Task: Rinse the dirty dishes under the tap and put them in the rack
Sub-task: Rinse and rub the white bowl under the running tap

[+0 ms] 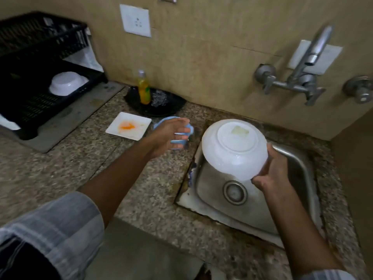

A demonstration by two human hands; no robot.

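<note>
Over the steel sink (298,164), a white bowl (234,146) held upside down and tilted, base toward the camera — gripped at its lower rim by the right hand (271,174), fingers curled round the edge. Left of the sink, on the speckled bench (60,174), a light blue cup (177,132) under the left hand (169,134), fingers wrapped over it. Further left of the sink, a square white plate (129,128) smeared with orange. Far left of the sink, the black rack (30,110) with one white bowl upturned (67,82) inside. Behind the sink on the wall, the tap (302,73) — no water visible. Back-left of the sink, a yellow soap bottle (143,89) on a dark dish (155,104).
</note>
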